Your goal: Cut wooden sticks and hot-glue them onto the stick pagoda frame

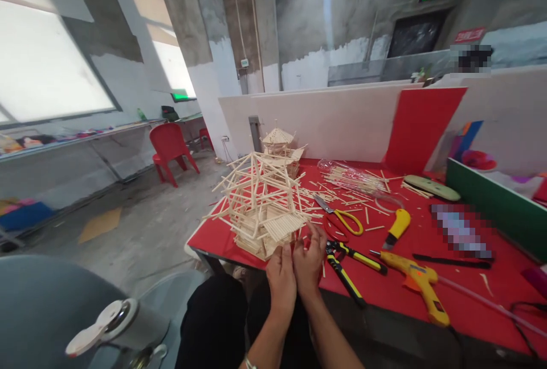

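A model building of thin wooden sticks (260, 204) stands at the near left corner of the red table (470, 295). Both hands are pressed close together at the table's front edge, right below the model. My left hand (281, 278) has its fingers curled in a pinch near the model's small slatted roof panel. My right hand (310, 263) is beside it, fingers bent and pinched towards the same spot. What they pinch is too small to make out, maybe a stick. A second, smaller stick tower (280, 144) stands behind the model.
On the table lie scissors with yellow handles (342, 218), yellow-black pliers (348, 263), a yellow utility knife (397, 226), a yellow glue gun (421, 283) with its cable, loose sticks and a clear bag of sticks (354, 178). A red chair (171, 150) stands on the floor at left.
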`<action>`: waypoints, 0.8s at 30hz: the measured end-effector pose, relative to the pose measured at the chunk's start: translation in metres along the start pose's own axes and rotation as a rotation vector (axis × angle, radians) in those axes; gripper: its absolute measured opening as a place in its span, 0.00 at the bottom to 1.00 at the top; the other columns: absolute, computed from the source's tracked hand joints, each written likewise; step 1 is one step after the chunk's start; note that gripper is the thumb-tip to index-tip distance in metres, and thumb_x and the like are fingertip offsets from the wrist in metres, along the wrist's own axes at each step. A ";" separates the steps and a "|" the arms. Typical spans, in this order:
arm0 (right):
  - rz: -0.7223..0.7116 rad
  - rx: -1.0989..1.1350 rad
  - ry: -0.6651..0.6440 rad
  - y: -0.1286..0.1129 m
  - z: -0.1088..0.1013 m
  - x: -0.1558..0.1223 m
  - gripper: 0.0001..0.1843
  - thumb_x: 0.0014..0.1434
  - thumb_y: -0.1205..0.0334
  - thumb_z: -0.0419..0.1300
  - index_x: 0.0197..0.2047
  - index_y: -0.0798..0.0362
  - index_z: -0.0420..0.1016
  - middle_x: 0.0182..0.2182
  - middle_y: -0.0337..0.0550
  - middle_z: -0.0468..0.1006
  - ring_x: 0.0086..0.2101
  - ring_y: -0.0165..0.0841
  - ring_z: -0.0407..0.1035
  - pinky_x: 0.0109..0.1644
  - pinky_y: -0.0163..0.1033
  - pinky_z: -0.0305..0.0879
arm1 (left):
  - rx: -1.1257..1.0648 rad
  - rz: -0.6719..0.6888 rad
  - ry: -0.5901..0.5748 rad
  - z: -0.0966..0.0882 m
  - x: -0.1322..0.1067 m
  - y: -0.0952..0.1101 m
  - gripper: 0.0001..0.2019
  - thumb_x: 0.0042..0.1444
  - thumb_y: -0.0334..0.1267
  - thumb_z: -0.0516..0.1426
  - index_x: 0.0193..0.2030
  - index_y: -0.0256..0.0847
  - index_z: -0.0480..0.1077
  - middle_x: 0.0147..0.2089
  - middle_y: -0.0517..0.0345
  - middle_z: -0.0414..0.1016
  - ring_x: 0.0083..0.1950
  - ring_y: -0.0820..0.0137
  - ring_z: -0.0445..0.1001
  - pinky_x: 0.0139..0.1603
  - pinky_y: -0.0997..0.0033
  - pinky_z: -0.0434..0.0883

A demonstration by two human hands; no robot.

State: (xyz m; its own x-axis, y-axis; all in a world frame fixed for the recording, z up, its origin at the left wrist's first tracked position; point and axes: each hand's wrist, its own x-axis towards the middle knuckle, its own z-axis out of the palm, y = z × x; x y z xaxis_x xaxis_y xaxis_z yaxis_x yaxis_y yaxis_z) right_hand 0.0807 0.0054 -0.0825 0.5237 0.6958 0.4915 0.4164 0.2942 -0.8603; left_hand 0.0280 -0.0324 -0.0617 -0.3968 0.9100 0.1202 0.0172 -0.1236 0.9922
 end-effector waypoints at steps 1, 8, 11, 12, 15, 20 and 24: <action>-0.015 0.005 -0.013 0.001 -0.001 -0.001 0.19 0.59 0.66 0.49 0.54 0.54 0.67 0.52 0.55 0.66 0.54 0.40 0.62 0.58 0.51 0.60 | 0.000 0.013 -0.017 0.002 0.002 -0.002 0.19 0.57 0.52 0.55 0.27 0.38 0.71 0.26 0.57 0.74 0.29 0.68 0.71 0.33 0.70 0.68; -0.092 -0.045 -0.070 -0.002 -0.008 -0.014 0.13 0.61 0.66 0.48 0.46 0.53 0.70 0.43 0.50 0.74 0.46 0.37 0.68 0.50 0.46 0.67 | 0.075 0.017 -0.025 -0.005 0.011 -0.013 0.14 0.57 0.46 0.54 0.29 0.38 0.72 0.27 0.56 0.75 0.31 0.66 0.72 0.34 0.69 0.67; -0.156 -0.085 -0.131 -0.008 -0.030 -0.019 0.13 0.61 0.67 0.49 0.45 0.51 0.72 0.41 0.47 0.75 0.45 0.36 0.68 0.50 0.44 0.67 | 0.066 0.029 -0.129 -0.011 0.008 -0.015 0.10 0.54 0.43 0.58 0.31 0.39 0.73 0.28 0.57 0.75 0.30 0.67 0.72 0.33 0.70 0.68; -0.188 -0.123 -0.150 -0.009 -0.041 -0.020 0.13 0.61 0.67 0.50 0.46 0.50 0.72 0.42 0.46 0.75 0.45 0.36 0.68 0.50 0.43 0.67 | 0.056 0.026 -0.157 -0.012 0.007 -0.016 0.09 0.52 0.43 0.60 0.30 0.39 0.73 0.26 0.58 0.75 0.28 0.68 0.71 0.32 0.71 0.67; -0.286 -0.394 -0.136 -0.006 -0.080 -0.015 0.14 0.60 0.66 0.53 0.49 0.50 0.72 0.42 0.47 0.75 0.45 0.38 0.67 0.52 0.46 0.64 | 0.066 0.022 -0.164 -0.012 0.005 -0.017 0.12 0.49 0.44 0.63 0.24 0.39 0.70 0.21 0.62 0.70 0.24 0.71 0.68 0.28 0.73 0.65; -0.283 -0.734 -0.145 0.005 -0.126 0.001 0.13 0.59 0.61 0.56 0.47 0.50 0.74 0.42 0.47 0.75 0.45 0.40 0.67 0.50 0.46 0.63 | 0.122 -0.009 -0.175 -0.006 0.003 -0.017 0.20 0.56 0.50 0.56 0.20 0.39 0.70 0.18 0.59 0.69 0.23 0.70 0.68 0.27 0.72 0.65; -0.243 -0.767 -0.225 0.004 -0.134 0.004 0.12 0.62 0.61 0.54 0.45 0.50 0.75 0.40 0.45 0.77 0.43 0.37 0.69 0.48 0.42 0.63 | 0.135 0.085 -0.217 -0.001 0.002 -0.022 0.13 0.56 0.46 0.57 0.33 0.39 0.77 0.32 0.53 0.78 0.33 0.65 0.75 0.37 0.68 0.70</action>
State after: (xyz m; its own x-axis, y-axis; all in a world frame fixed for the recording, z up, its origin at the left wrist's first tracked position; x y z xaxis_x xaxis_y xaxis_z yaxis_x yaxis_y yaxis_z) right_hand 0.1844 -0.0787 -0.0661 0.2270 0.8086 0.5428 0.9317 -0.0180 -0.3628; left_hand 0.0257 -0.0281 -0.0831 -0.1826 0.9641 0.1930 0.1704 -0.1623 0.9719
